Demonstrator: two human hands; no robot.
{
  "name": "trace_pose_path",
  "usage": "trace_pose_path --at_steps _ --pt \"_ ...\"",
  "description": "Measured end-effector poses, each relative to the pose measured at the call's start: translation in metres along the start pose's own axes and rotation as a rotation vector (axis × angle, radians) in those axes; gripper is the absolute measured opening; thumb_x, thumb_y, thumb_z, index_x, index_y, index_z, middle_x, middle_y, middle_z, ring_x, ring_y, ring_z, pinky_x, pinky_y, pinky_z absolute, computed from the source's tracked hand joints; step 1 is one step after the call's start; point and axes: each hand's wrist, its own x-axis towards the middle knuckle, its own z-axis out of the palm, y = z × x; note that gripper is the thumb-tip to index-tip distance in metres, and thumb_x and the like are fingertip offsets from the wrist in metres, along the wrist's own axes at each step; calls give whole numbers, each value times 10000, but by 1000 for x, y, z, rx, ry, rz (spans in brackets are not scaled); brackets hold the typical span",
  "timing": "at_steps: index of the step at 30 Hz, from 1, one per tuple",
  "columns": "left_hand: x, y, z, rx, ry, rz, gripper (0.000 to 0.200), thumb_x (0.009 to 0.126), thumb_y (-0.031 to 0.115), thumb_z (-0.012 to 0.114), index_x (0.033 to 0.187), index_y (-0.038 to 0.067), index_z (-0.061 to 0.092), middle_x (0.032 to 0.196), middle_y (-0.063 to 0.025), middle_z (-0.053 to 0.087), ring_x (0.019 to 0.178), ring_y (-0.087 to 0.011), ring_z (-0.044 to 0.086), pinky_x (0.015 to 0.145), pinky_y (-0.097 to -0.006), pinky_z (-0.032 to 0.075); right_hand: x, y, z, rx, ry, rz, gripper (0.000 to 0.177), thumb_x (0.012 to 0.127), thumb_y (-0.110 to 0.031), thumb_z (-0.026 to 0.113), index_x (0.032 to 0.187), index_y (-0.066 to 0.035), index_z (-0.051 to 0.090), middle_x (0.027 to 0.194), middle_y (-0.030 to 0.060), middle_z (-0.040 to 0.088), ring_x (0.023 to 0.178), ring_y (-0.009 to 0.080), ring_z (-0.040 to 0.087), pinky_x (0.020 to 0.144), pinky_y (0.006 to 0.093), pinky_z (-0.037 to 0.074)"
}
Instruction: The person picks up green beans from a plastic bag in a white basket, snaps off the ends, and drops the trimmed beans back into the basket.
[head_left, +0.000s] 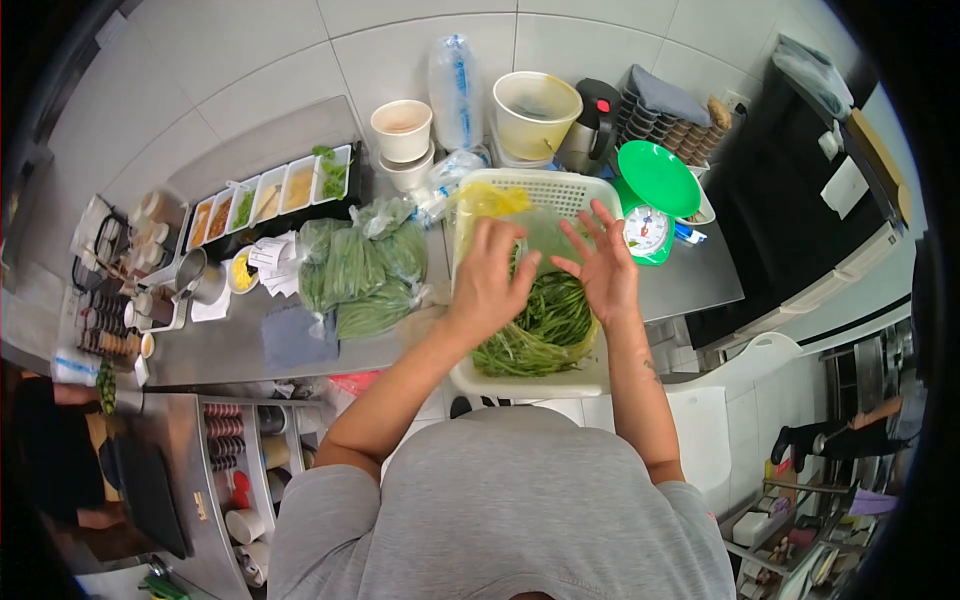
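Observation:
Both of my hands hover over a white plastic basket (585,372) that holds cut green vegetable stems (550,318) in a clear plastic bag (545,232). My left hand (490,280) is above the left part of the basket, its fingers bent and the thumb apart from them; nothing shows in its grasp. Palm up with fingers spread, my right hand (606,265) is empty near the basket's right side. A yellow plastic bag (497,200) lies at the basket's far left corner. Right of the basket stands a green dial scale (655,200).
Bagged green vegetables (362,265) lie left of the basket, beside a folded grey cloth (300,335). Trays of toppings (268,195) line the counter's back left. Tubs (536,105) and a kettle (590,128) stand behind. Other people (885,420) are at the far right and far left.

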Motion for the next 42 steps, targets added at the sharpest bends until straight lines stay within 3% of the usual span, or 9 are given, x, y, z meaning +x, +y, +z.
trace_pose_path --at_steps 4,7,13,19,22,25,28,34,42 --pt "-14 -14 13 354 -198 218 369 787 117 663 1109 12 518 1061 -181 488 865 -340 547 763 -404 460 1 8 -6 -173 48 16 674 923 -528 449 1399 -72 307 1445 162 252 1275 311 396 748 374 534" --pt "-23 -44 18 491 -421 -107 431 778 143 679 1145 -4 508 1054 -202 505 913 -375 532 823 -443 424 0 4 -8 -296 153 70 714 934 -525 425 1425 -40 245 1474 157 237 1287 295 384 691 336 517" --pt "-24 -46 27 433 -373 -54 362 764 142 681 1054 -23 541 974 -200 534 904 -349 539 799 -448 418 -1 4 -11 -298 182 41 695 941 -534 400 1404 -31 276 1469 159 250 1256 301 415 658 325 525" --pt "-28 -54 30 457 -384 12 391 764 144 691 1104 13 550 1083 -208 509 951 -358 512 812 -444 402 -1 5 -8 -262 184 29 683 946 -526 391 1400 -28 277 1438 177 256 1224 309 452 642 332 530" --pt "-22 -34 19 590 -167 124 432 753 153 688 1128 11 529 1124 -215 471 996 -380 493 842 -466 368 -1 6 -8 -281 191 -2 701 935 -564 376 1405 -52 285 1443 200 242 1124 288 539 619 312 538" --pt "-25 -39 23 515 -217 44 495 781 127 661 1233 61 471 1099 -189 511 999 -356 490 865 -463 326 -1 5 -12 -344 200 27 711 932 -585 351 1410 -64 274 1432 214 251 902 241 628 617 310 540" --pt "-23 -38 22 478 -505 -123 534 791 129 649 1272 53 428 1070 -179 531 1007 -334 496 857 -441 327 -2 5 -11 -359 197 35 728 927 -603 337 1417 -71 253 1411 233 274 684 191 630 606 311 539" --pt "-28 -52 29 486 -433 -51 377 783 74 613 1122 -34 489 995 -175 545 959 -321 517 847 -429 344 -2 5 -11 -347 162 55 746 923 -612 335 1421 -68 228 1369 238 324 642 183 628 599 320 542" --pt "-29 -48 27 492 -505 -69 267 799 74 584 1043 -26 541 994 -171 546 964 -312 519 834 -420 350 -5 5 -7 -321 193 172 807 898 -659 308 1453 -95 151 946 195 559 761 263 670 597 331 556"
